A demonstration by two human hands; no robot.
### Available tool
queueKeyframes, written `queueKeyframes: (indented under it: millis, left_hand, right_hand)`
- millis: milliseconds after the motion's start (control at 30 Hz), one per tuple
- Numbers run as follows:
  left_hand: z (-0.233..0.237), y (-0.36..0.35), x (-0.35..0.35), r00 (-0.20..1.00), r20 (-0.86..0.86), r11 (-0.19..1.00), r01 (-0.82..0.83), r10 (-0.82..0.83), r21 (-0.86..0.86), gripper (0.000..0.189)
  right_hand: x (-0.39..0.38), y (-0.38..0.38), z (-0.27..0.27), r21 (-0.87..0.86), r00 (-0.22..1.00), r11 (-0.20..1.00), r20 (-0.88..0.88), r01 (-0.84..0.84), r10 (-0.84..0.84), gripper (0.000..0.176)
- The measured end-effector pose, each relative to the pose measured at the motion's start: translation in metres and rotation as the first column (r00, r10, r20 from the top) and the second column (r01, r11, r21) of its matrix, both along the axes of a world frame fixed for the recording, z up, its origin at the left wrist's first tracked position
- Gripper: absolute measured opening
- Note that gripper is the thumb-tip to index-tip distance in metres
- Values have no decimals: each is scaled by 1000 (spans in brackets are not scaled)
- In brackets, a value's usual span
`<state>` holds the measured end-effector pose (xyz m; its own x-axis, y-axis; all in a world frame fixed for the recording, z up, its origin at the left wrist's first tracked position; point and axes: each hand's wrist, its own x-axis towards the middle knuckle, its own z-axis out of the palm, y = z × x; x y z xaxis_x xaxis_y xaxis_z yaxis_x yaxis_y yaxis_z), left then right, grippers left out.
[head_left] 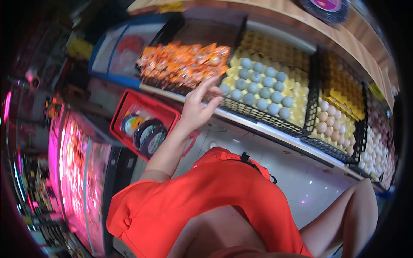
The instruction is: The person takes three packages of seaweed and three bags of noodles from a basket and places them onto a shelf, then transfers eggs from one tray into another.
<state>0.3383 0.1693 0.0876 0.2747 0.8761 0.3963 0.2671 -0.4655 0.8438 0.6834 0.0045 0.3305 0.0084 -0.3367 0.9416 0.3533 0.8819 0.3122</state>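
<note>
A wooden ledge (365, 36) curves above the crates at 1 o'clock from the left hand (203, 103). A red tub (165, 112) stands at 8 o'clock, close beside the forearm, with a pink-lit case (100, 170) beyond; a blue-rimmed chest (118, 78) is at 10. A black mesh crate wall (258, 117) fronts the bluish eggs (253, 87) at 2 to 3 o'clock, smooth ovals in dimpled yellow trays (297, 88). Shiny, crinkled orange packets (180, 64) heap up at 11, nearest the fingertips. About nineteen bluish eggs show; over a dozen pinkish-brown eggs (330, 118) sit at 3. The tub has at least two round packs (150, 131). The left fingers are loosely spread, thumb apart, gripping nothing; contact is unclear. The right hand is out of view, so its fingers cannot be told.
</note>
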Motion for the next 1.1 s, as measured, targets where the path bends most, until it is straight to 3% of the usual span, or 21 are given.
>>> queueKeyframes:
  millis: [133,233,267,367,400,433,533,567,600,633,667,700,733,767,833,900,967,1033,1100]
  left_hand:
    - [-13,-27,-61,986,10,986,-165,165,-9,50]
    - [-33,-46,-127,937,-83,940,-341,339,-16,49]
    - [-37,-54,-153,912,-101,912,-406,398,-64,48]
    - [-59,-80,-245,780,-183,796,-605,598,23,48]
    - [-48,-91,-265,724,-234,734,-676,649,-55,46]
    - [-66,-102,-297,669,-230,655,-742,707,-142,46]
    - [-106,-134,-370,621,-202,571,-780,757,-256,49]
    - [-116,-146,-384,574,-407,551,-814,711,-185,51]
    - [-126,-158,-388,501,-594,545,-830,630,-121,54]
    - [-131,-165,-388,510,-588,534,-832,628,-151,54]
    - [-132,-167,-387,569,-625,576,-786,534,-224,56]
    - [-135,-168,-385,622,-651,610,-736,436,-294,57]
    - [-140,-170,-380,678,-611,608,-701,408,-372,51]
    - [-145,-170,-375,686,-602,602,-698,409,-386,51]
    - [-160,-174,-368,754,-502,547,-655,425,-521,45]
    - [-179,-176,-366,752,-484,559,-658,447,-505,38]
    - [-191,-177,-363,758,-325,523,-634,566,-569,39]
    - [-200,-176,-357,754,-301,543,-639,584,-545,37]
    - [-204,-175,-355,750,-277,568,-644,601,-512,34]
  right_hand:
    - [-55,58,-14,-19,975,975,-12,-223,223,46]
    - [-106,89,-18,-23,947,947,1,-321,321,49]
    - [-126,98,-20,-37,934,934,-2,-356,357,50]
    - [-201,129,-27,-26,883,882,-22,-470,469,53]
    - [-225,135,-26,-40,866,865,-15,-501,501,54]
    - [-245,139,-22,-60,856,855,9,-515,516,55]
    - [-300,150,-20,-62,831,833,57,-550,553,58]
    - [-324,138,-16,-75,821,823,68,-563,567,59]
    - [-353,154,-39,-75,689,699,-272,-711,671,51]
    - [-372,171,-76,-155,528,513,-409,-844,744,55]
    - [-387,177,-109,-766,888,453,-364,-456,279,42]
    - [-401,185,-144,-998,990,9,62,63,-130,30]
    - [-422,213,-196,-867,853,319,464,382,238,32]
    - [-442,222,-240,-968,804,42,228,246,549,35]
    - [-463,234,-340,-906,641,180,401,383,654,48]
    - [-476,232,-399,-885,570,154,407,440,714,51]
    - [-488,228,-429,-862,502,155,417,482,758,55]
    - [-497,226,-451,-870,461,104,353,483,814,57]
    - [-505,226,-469,-808,386,60,343,586,856,54]
